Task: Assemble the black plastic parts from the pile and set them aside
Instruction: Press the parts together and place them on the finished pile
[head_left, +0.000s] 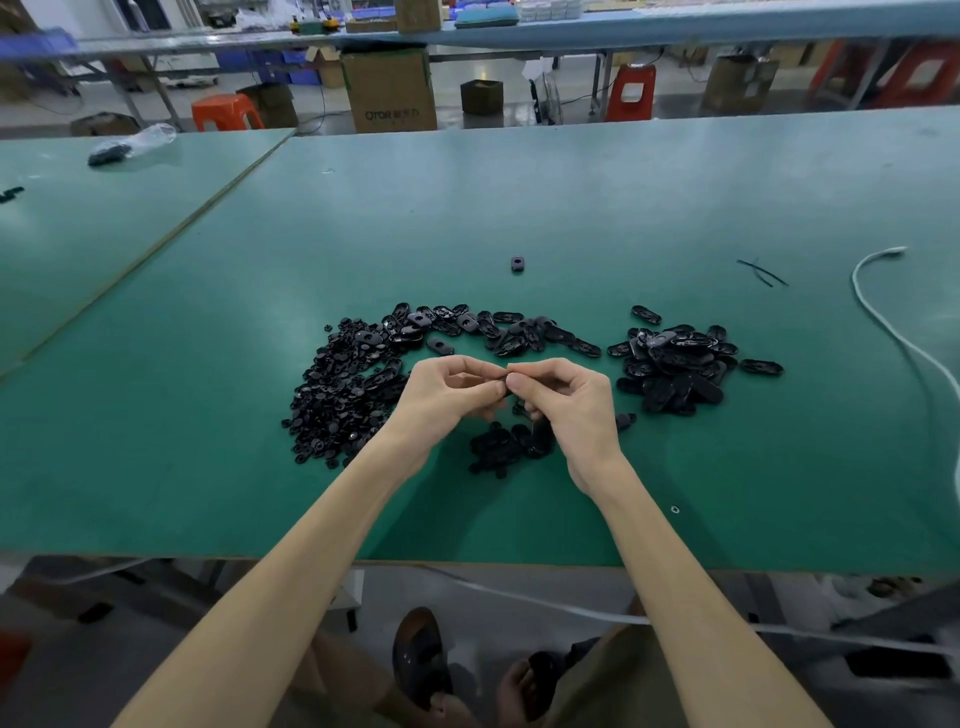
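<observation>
Hands meet at frame centre: left hand (449, 397) and right hand (569, 408) both pinch 1 black part (502, 387) between thumb and fingertips, above the table (623, 208). I judge 2 pieces are being pressed together. Next comes a firm squeeze, then setting it aside. Fingers hide most of it, so its long axis and facing cannot be told. Left pile (340, 395) and right pile (670, 366) flank the hands.
</observation>
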